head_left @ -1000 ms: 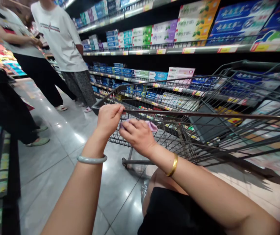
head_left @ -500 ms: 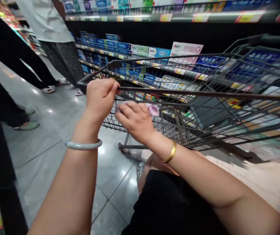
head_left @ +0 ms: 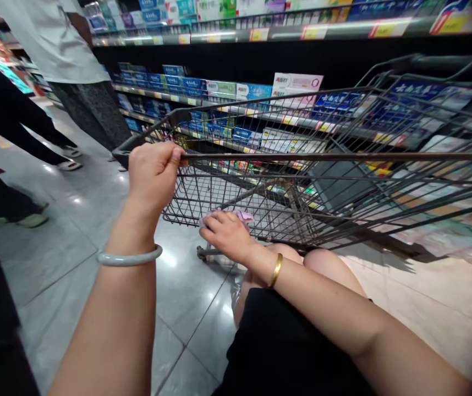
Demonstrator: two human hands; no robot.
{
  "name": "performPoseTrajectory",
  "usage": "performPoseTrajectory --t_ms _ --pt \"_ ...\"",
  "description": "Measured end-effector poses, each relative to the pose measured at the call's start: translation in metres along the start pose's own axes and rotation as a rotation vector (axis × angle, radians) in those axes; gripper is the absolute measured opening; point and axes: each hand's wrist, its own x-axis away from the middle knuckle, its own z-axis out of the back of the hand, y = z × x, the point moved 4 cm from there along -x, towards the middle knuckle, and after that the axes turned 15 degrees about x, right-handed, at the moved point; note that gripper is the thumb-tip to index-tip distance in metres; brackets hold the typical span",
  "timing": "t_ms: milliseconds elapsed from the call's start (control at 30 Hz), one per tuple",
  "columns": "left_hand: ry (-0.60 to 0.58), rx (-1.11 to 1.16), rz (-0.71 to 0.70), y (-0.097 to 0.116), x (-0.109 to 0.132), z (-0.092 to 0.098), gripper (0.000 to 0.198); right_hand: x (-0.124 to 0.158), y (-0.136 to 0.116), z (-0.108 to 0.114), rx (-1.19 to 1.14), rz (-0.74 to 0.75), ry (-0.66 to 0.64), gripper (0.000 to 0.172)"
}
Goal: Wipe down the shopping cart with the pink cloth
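Lilac and crumpled, the cloth (head_left: 246,216) lies under the right hand (head_left: 228,235), below and to the right of the left hand (head_left: 152,170), at the lower part of the shopping cart's (head_left: 341,181) wire side. As far as it shows, its long axis runs crosswise, roughly in line with the dark top rail (head_left: 302,157) above it, and one end sticks out past the fingers on the right. The right hand's grip is curled down over the cloth, holding it (the palm side is hidden, so how tightly, and whether the cloth touches the wires, cannot be told). That hand reaches in from the right, its back upward, the forearm with the gold bracelet (head_left: 276,270) slanting above the knees (head_left: 330,269). The left hand's grip is wrapped around the rail near the cart's corner, thumb toward the right, the forearm with the pale grey bangle (head_left: 129,258) rising steeply beneath it
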Motion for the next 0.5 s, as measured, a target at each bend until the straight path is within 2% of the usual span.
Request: performPoseTrajectory --t_ms 67,200,367,433,500 --pt "-0.025 -0.007 0.029 0.001 0.0 0.0 0.046 0.006 -0.001 -0.004 -0.016 -0.013 -0.005 0.017" --pt "-0.037 -0.02 0.056 0.0 0.001 0.002 0.047 0.01 0.006 0.001 0.012 -0.079 0.081 0.019" --pt "-0.041 -0.026 0.031 -0.003 -0.001 0.001 0.047 0.02 -0.001 -0.008 0.026 0.029 0.015 0.014" --pt "-0.034 -0.031 0.001 -0.004 -0.001 0.0 0.046 0.013 -0.003 -0.007 0.006 0.011 0.014 0.014" --pt "-0.011 -0.031 -0.029 -0.003 -0.001 0.0 0.045 -0.002 -0.002 -0.001 -0.01 -0.032 0.066 0.016"
